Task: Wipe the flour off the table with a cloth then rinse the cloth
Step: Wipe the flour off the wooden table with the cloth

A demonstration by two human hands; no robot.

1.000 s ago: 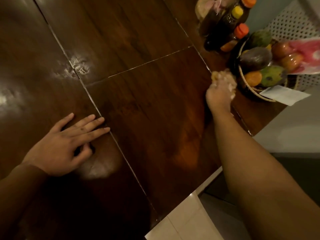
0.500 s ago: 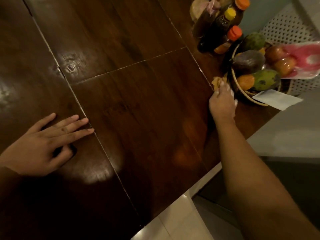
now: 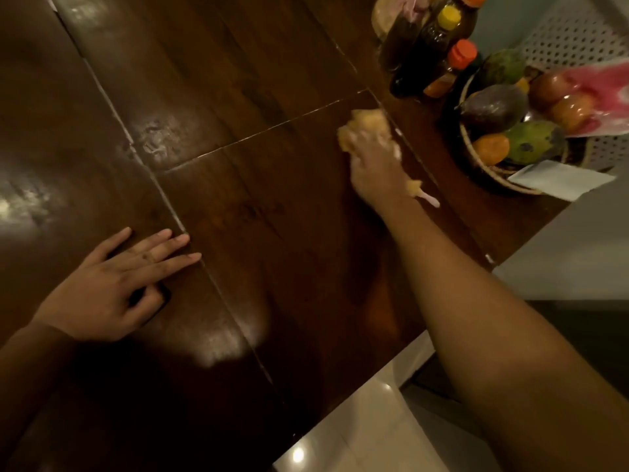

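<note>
My right hand (image 3: pixel 376 168) grips a pale yellow cloth (image 3: pixel 369 122) and presses it on the dark wooden table (image 3: pixel 272 206), near where two plank seams meet. The cloth bulges out past my fingers, and a small piece with a pale tag sticks out by my wrist. My left hand (image 3: pixel 112 287) lies flat on the table at the lower left with straight fingers, holding nothing. Thin pale lines of flour show in the seams (image 3: pixel 163 195), and faint whitish smears sit at the upper left (image 3: pixel 153 137).
A woven basket (image 3: pixel 476 165) of mangoes, avocado and oranges stands at the right. Several dark bottles (image 3: pixel 432 52) with orange and yellow caps stand behind it. A white paper (image 3: pixel 558 180) lies by the basket. The table's edge (image 3: pixel 391 359) runs diagonally above a tiled floor.
My right hand has slid the cloth leftward and away from the basket, onto the seam crossing. My left hand stays flat on the table.
</note>
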